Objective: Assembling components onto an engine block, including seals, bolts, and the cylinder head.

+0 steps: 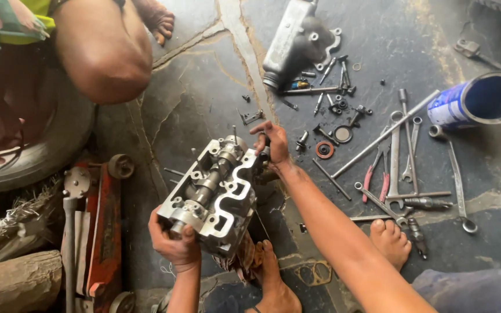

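Stone workshop floor point(204, 87): we are gripping the grey cast-metal cylinder head point(215, 191), left hand point(175, 246) clasping its near end, right hand point(273, 144) grasping its far end; loose bolts point(331, 104) remaining unfitted.

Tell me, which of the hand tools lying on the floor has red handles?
The pliers, lying among the bare-metal spanners right of the person's right hand; the others have no coloured grips.

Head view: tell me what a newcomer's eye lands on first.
First, the metal engine head at centre, gripped by the left hand at its near end and the right hand at its far corner. Next, the wrenches, pliers and small bolts scattered on the stone floor to the right, beside a blue can lying on its side. At left stands a red jack.
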